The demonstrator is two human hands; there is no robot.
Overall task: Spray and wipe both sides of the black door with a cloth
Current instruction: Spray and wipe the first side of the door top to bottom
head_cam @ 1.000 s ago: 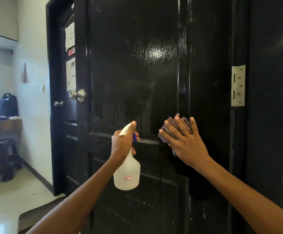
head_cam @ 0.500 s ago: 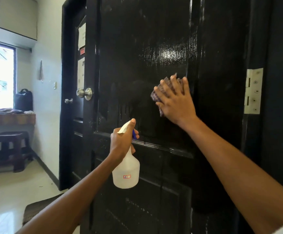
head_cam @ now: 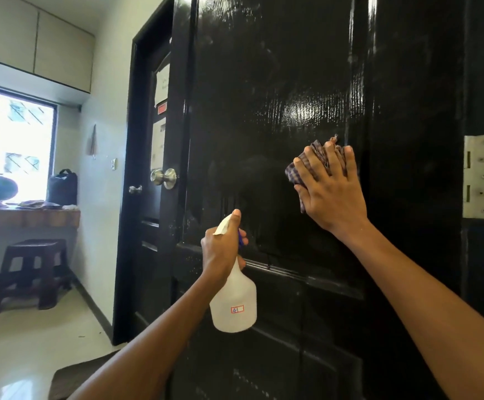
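Glossy black door (head_cam: 278, 90) shows wet streaks; beside its hinge (head_cam: 478, 180), the flat-fingered right hand (head_cam: 331, 192) presses a cloth (head_cam: 318, 153) to wipe them, while below, the left hand (head_cam: 220, 249) grips the spray bottle (head_cam: 235, 304), ready.

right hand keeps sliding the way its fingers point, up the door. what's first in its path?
Likely nothing but more door: the right hand presses the cloth flat on the upper panel, fingers pointing up. Only glossy panel shows above, up to the frame's top edge.

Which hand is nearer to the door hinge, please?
Right. The right hand, pressing the cloth on the door, is just left of the hinge; the left hand is lower, farther left.
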